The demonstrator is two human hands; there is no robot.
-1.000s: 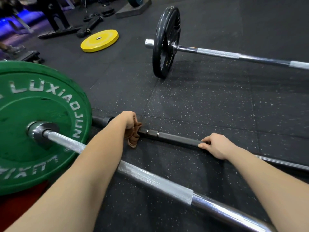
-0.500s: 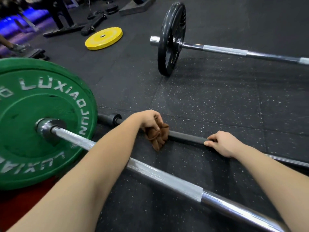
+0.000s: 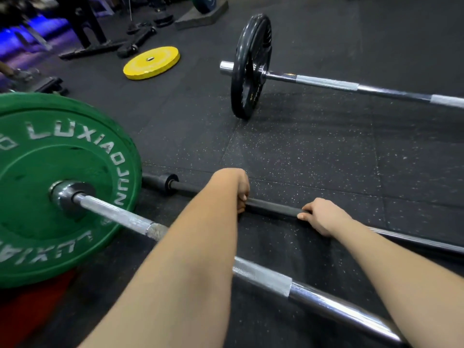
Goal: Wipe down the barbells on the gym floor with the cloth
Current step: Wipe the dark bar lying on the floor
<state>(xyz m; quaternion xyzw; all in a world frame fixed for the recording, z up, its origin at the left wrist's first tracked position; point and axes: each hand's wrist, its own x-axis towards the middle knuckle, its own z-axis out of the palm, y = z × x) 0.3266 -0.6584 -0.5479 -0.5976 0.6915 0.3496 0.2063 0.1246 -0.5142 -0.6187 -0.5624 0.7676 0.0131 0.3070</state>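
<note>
The speckled black rubber gym floor point(image 3: 326, 151) fills the view. At its far left corner stand dark rack bases point(image 3: 85, 50) under a blue glow.

All three bars lie with their long axes running left to right across you, roughly parallel.

- **Nearest barbell:** the big green bumper plate point(image 3: 57, 156) stands on edge at your left. It is threaded on the thick chrome barbell point(image 3: 339, 305), whose knurled shaft runs from the plate towards the lower right and passes under both your forearms. A red patch point(image 3: 30, 310) shows beneath the plate.
- **Farthest barbell:** the second silver barbell point(image 3: 326, 82) carries an upright black iron plate point(image 3: 247, 71) near its left end. Its stub points left and its shaft runs off the right edge.
- **Middle bar:** the slim black bar point(image 3: 273, 207) lies flat on the floor between the two barbells. Its collar end points left, just beside the green plate, and the rest slants right and a little towards you.

A round yellow weight plate point(image 3: 152, 62) lies flat on the floor, well apart from the bars at the far left.

Your left grip point(image 3: 237, 187) is clenched round the slim black bar, fingers curled under it. The cloth is hidden, and you cannot tell whether it sits inside that fist. Your right grip point(image 3: 324, 217) holds the same bar further right, fingers wrapped over it and the thumb on the near side. A bare stretch of bar lies between the two.
</note>
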